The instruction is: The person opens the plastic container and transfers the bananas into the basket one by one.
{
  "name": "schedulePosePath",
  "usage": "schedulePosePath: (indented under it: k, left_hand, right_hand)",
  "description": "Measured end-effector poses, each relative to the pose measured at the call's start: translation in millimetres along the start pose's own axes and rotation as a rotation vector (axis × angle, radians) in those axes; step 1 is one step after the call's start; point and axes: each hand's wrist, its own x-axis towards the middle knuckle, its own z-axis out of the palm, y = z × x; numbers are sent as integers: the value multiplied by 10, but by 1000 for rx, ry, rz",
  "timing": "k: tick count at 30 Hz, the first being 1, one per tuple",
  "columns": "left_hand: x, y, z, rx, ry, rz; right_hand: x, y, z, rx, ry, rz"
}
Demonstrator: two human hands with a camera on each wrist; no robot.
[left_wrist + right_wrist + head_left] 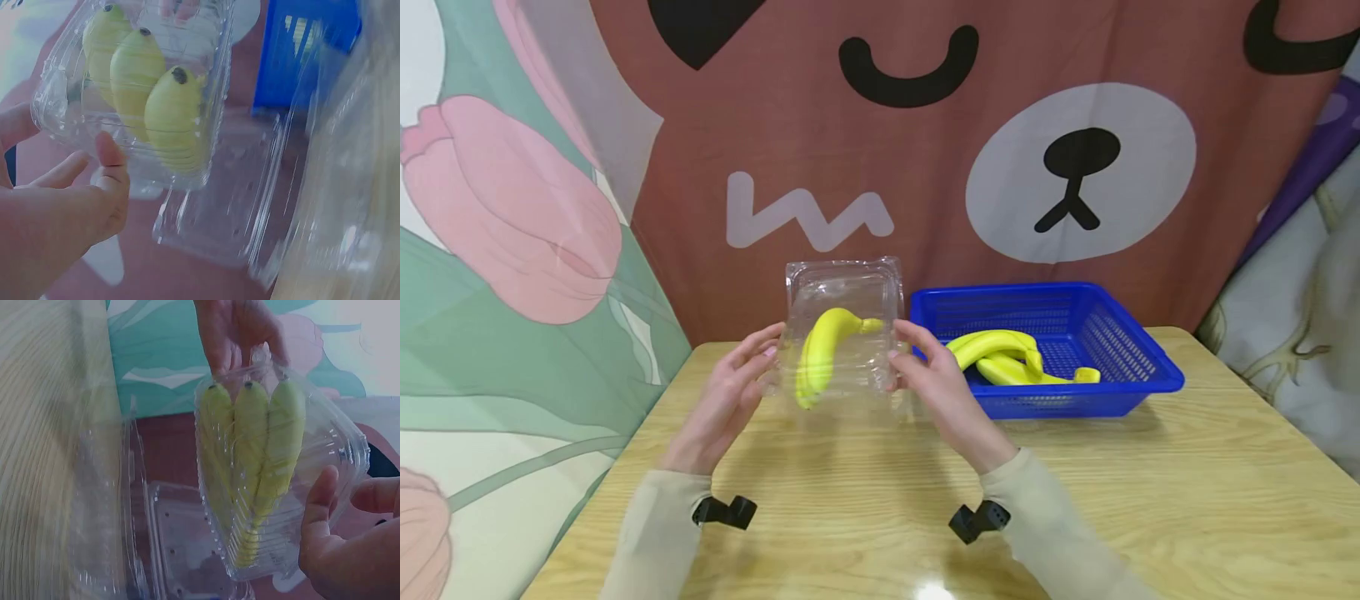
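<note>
A clear plastic clamshell box point(861, 367) is held up above the table, with a bunch of yellow bananas point(823, 346) inside. The left wrist view shows several banana tips point(134, 81) through the ribbed plastic. My left hand point(726, 400) grips the box's left edge, thumb and fingers point(111, 150) at its side. On the opposite edge, my right hand point(943, 396) pinches the plastic between thumb point(320, 500) and fingers. From the right wrist, the bananas point(250, 437) lie side by side within the box.
To the right stands a blue mesh basket point(1075, 404) with more bananas point(1000, 343) in it. Other clear plastic trays point(219, 206) appear behind the held box in both wrist views. A wooden table point(850, 517) lies below, and printed cloth point(925, 167) hangs behind.
</note>
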Motion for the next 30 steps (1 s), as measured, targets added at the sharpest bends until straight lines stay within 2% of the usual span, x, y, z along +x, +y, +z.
schedulePosePath:
  k: [4, 9, 13, 21, 30]
  left_hand:
    - [-14, -52, 232, -54, -4, 21]
    - [-28, -140, 562, -108, -15, 26]
    - [-22, -178, 761, -129, -22, 40]
    - [-21, -188, 992, -110, -29, 38]
    - [-11, -180, 1260, -8, -59, 44]
  right_hand:
    - [-47, -47, -233, -13, 19, 38]
    - [-129, -132, -527, -10, 31, 35]
    - [-210, -218, -694, -33, 48, 32]
    - [-322, -320, -881, -90, 77, 41]
    - [-468, -407, -1114, -120, 107, 65]
